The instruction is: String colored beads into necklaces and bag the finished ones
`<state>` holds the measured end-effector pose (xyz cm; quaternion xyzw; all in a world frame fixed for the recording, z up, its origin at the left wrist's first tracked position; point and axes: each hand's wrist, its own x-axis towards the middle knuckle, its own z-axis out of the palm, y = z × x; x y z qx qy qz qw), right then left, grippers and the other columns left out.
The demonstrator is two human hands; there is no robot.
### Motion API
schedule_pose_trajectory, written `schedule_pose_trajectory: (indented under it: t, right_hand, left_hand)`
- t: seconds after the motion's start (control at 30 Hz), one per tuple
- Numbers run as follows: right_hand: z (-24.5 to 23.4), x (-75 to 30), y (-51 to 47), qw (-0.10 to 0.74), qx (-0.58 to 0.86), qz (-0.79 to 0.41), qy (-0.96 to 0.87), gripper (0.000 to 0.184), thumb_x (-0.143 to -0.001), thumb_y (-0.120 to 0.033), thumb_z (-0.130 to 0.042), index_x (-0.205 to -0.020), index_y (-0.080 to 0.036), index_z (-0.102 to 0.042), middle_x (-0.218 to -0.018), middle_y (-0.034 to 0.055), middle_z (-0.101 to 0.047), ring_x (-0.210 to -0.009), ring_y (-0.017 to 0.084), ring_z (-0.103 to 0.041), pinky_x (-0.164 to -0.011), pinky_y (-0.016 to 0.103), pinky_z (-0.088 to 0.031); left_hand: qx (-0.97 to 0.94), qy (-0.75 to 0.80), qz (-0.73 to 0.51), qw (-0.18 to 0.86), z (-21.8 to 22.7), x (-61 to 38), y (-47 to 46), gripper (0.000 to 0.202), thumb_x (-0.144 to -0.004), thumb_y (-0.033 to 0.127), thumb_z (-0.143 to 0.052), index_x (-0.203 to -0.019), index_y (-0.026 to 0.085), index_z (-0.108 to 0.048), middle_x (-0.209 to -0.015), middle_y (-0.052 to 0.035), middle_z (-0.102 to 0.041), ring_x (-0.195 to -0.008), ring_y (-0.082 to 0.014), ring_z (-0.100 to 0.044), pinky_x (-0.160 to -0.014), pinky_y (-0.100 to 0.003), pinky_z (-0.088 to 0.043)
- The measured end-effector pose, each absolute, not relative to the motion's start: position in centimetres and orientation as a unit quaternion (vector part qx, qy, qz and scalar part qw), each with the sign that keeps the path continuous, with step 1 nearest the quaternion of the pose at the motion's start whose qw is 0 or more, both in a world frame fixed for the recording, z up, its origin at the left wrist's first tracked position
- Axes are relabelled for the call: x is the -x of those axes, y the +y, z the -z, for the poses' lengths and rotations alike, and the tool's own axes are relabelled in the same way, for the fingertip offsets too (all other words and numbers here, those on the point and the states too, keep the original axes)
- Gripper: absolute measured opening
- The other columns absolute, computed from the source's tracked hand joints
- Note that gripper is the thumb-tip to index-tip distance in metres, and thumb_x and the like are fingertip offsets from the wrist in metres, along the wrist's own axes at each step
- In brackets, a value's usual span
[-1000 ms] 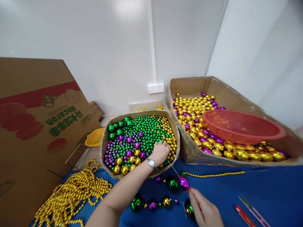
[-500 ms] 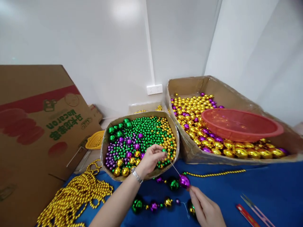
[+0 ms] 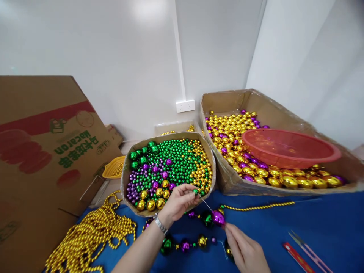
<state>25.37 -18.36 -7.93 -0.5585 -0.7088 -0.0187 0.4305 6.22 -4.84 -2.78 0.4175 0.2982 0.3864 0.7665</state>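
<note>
A small green bead is pinched by the left hand's fingers at the wire's upper-left end. The wire is slanted down-right to a purple bead, gripped by the right hand's fingers.

Macaron ctn on L, wht wall outlet, red basin on R

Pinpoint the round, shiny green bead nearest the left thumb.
In the head view, the green bead is right of centre, held by the left hand, up-left of the shiny oval purple bead.
</note>
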Motion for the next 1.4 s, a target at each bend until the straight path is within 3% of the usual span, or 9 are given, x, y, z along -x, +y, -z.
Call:
schedule_pose_trajectory:
  t: [0.13,0.3,0.47,0.73,0.83,0.9,1.03,1.13,1.4]
  right_hand:
    - [8.2,-25.4,-18.4,0.406,0.557,0.064,-0.722,0.035,-0.097,-0.025,-0.033,-0.096,-0.015,-0.067,-0.084,0.0073,-0.074,-0.07,0.017,-0.072,-0.061,0.022,-0.058]
    - [8.4,-25.7,-18.4,0.392,0.567,0.092,-0.719,0.038,-0.098,-0.026,-0.031,-0.093,-0.015,-0.068,-0.084,0.0077,-0.074,-0.071,0.018,-0.072,-0.062,0.023,-0.058]
    - [8.5,-25.9,-18.4,0.399,0.573,0.063,-0.713,0.04,-0.098,-0.03,-0.031,-0.092,-0.016,-0.069,-0.085,0.0076,-0.074,-0.073,0.018,-0.072,-0.063,0.022,-0.058]
    - [9.0,-25.7,-18.5,0.398,0.573,0.038,-0.715,0.041,-0.098,-0.031,-0.031,-0.094,-0.017,-0.069,-0.085,0.0075,-0.074,-0.072,0.019,-0.072,-0.062,0.022,-0.059]
    - [9.1,-25.3,-18.4,0.405,0.566,0.032,-0.717,0.04,-0.097,-0.03,-0.031,-0.093,-0.016,-0.069,-0.083,0.0076,-0.074,-0.071,0.018,-0.072,-0.061,0.022,-0.058]
    - [9.0,-24.8,-18.4,0.417,0.553,0.026,-0.721,0.038,-0.097,-0.028,-0.032,-0.093,-0.016,-0.068,-0.083,0.0076,-0.074,-0.07,0.018,-0.072,-0.061,0.021,-0.058]
    - [8.7,-24.0,-18.5,0.433,0.527,0.006,-0.731,0.034,-0.097,-0.025,-0.034,-0.096,-0.016,-0.067,-0.083,0.0069,-0.074,-0.07,0.017,-0.072,-0.063,0.019,-0.057]
    - [8.4,-23.7,-18.6,0.436,0.531,-0.011,-0.727,0.033,-0.096,-0.026,-0.034,-0.099,-0.018,-0.066,-0.083,0.0066,-0.074,-0.07,0.017,-0.072,-0.062,0.02,-0.057]
    - [8.1,-24.2,-18.6,0.445,0.532,0.0,-0.72,0.032,-0.096,-0.027,-0.036,-0.099,-0.018,-0.066,-0.084,0.0068,-0.074,-0.071,0.017,-0.072,-0.064,0.02,-0.058]
  left_hand:
    - [-0.531,0.326,-0.385,0.681,2.3,-5.9,-5.1,0.028,-0.068,0.029,-0.078,-0.088,0.013,-0.068,-0.07,-0.001,-0.064,-0.064,-0.0099,-0.059,-0.062,-0.021,-0.045]
    - [-0.721,0.361,-0.337,0.486,0.7,-4.0,-3.6,0.043,-0.081,0.034,-0.063,-0.121,0.019,-0.057,-0.104,-0.0081,-0.064,-0.089,-0.0181,-0.06,-0.074,-0.029,-0.047]
    - [-0.866,0.428,-0.199,0.165,-0.1,-2.1,-1.5,0.025,-0.089,0.03,-0.05,-0.106,0.018,-0.064,-0.097,-0.009,-0.065,-0.094,-0.0225,-0.056,-0.087,-0.037,-0.041]
    - [-0.907,0.418,0.008,0.052,-0.2,-0.3,-3.4,0.029,-0.078,0.037,-0.063,-0.1,0.018,-0.059,-0.09,-0.0085,-0.063,-0.089,-0.0264,-0.057,-0.074,-0.033,-0.044]
    - [-0.892,0.444,0.013,0.086,0.2,0.2,-3.9,0.036,-0.076,0.031,-0.066,-0.108,0.019,-0.055,-0.089,-0.008,-0.064,-0.087,-0.026,-0.059,-0.075,-0.033,-0.045]
    - [-0.868,0.462,-0.07,0.169,0.5,0.3,-4.0,0.039,-0.078,0.032,-0.063,-0.114,0.02,-0.054,-0.092,-0.0074,-0.065,-0.088,-0.024,-0.059,-0.078,-0.034,-0.046]
    - [-0.673,0.447,-0.322,0.493,0.5,-0.4,-4.2,0.037,-0.086,0.043,-0.053,-0.115,0.02,-0.056,-0.098,-0.0069,-0.062,-0.083,-0.0188,-0.061,-0.068,-0.028,-0.049]
    - [-0.489,0.386,-0.39,0.678,0.5,-1.5,-4.7,0.038,-0.083,0.045,-0.059,-0.109,0.017,-0.061,-0.087,-0.0056,-0.062,-0.072,-0.0152,-0.063,-0.059,-0.024,-0.049]
    - [-0.417,0.331,-0.384,0.754,1.2,-3.0,-6.0,0.038,-0.071,0.028,-0.076,-0.106,0.017,-0.065,-0.104,-0.0084,-0.064,-0.078,-0.0135,-0.062,-0.066,-0.022,-0.05]
